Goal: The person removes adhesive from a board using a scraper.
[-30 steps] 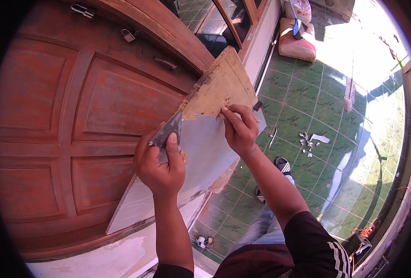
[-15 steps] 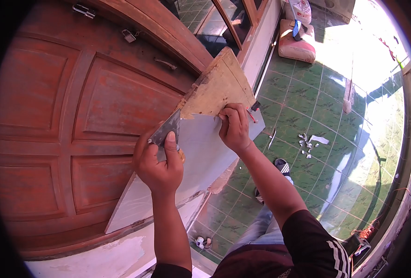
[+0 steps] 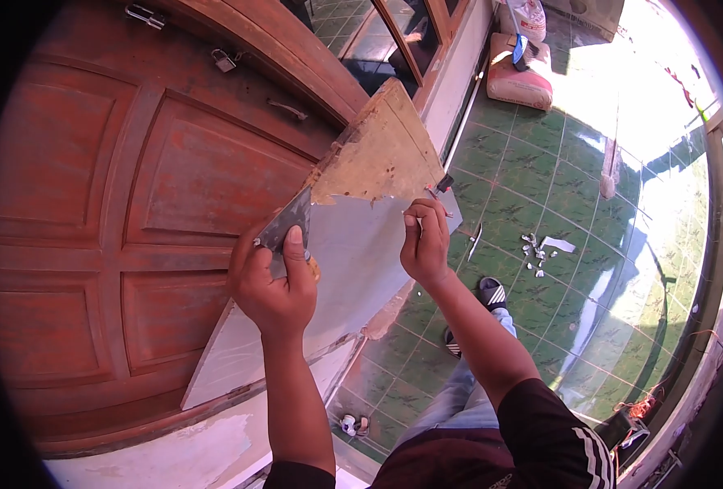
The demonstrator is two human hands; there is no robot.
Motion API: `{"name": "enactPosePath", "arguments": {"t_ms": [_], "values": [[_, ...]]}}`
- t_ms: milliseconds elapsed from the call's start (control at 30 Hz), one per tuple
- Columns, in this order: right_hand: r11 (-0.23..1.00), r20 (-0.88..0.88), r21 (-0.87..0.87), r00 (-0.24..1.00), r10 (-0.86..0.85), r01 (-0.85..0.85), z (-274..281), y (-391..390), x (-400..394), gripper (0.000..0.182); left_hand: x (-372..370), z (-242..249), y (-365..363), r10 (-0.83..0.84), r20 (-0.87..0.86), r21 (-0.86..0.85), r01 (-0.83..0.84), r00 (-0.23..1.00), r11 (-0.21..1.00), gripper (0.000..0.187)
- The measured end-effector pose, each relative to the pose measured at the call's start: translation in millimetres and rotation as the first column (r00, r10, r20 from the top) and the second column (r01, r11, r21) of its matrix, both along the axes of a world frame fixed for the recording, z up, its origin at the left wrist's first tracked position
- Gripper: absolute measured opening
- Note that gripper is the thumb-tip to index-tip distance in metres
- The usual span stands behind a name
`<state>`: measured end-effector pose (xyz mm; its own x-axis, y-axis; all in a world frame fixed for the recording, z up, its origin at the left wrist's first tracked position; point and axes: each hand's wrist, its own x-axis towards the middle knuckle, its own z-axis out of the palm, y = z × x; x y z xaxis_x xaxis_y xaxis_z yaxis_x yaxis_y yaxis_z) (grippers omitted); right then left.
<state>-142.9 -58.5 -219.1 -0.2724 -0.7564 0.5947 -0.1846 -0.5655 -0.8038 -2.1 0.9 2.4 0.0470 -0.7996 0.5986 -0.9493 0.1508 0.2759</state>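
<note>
My left hand (image 3: 273, 281) is closed round a scraper (image 3: 290, 231) with a wide dark blade, the thumb pressed on the blade. The blade lies by the left edge of a wooden board (image 3: 382, 147). Bare yellowish wood shows on the board's upper part. A pale grey covering (image 3: 345, 253) spreads over the lower part, its torn edge running across. My right hand (image 3: 425, 243) is over the covering's right side, fingertips pinched together. What they hold, if anything, is too small to make out. Just above it, a small black-and-red object (image 3: 441, 187) lies at the board's right corner.
A reddish-brown panelled door (image 3: 207, 179) with padlocks is on the left. Pale scraps (image 3: 541, 251) lie on the green tiled floor (image 3: 492, 204), near my sandalled foot (image 3: 492, 292). A filled sack (image 3: 521, 77) with a brush on it stands farther back.
My right hand has drawn away from the torn edge of the covering, moving right and slightly down, still pinched. My left hand keeps the scraper at the board's edge.
</note>
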Motion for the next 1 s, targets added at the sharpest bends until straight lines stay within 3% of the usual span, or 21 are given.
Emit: {"name": "enactPosePath", "arguments": {"t_ms": [100,400,800,900,1000], "values": [[0.995,0.105,0.102,0.994,0.004,-0.015,6.6,-5.6,2.7,0.012,-0.9,-1.2,0.3,0.006,-0.013,0.003,-0.006,1.000,1.000,0.016],[0.993,0.074,0.024,0.991,-0.115,0.114,11.4,-14.0,14.9,0.012,2.5,-4.5,-2.4,-0.058,0.011,-0.063,0.058,0.998,0.996,0.024],[0.998,-0.084,0.040,0.995,0.050,-0.047,4.0,-22.8,7.3,0.021,4.8,-5.0,-1.1,-0.038,0.032,-0.050,0.040,0.999,0.998,0.023],[0.976,-0.134,0.201,0.985,0.110,-0.082,-32.0,-12.8,0.4,0.015,4.5,-4.2,-1.4,-0.049,0.022,-0.045,0.050,0.999,0.998,0.022],[0.778,-0.279,0.626,0.919,0.279,-0.046,-126.5,19.9,-16.4,0.010,4.4,-0.1,-0.5,-0.073,-0.021,-0.003,0.073,0.997,0.997,0.021]]}}
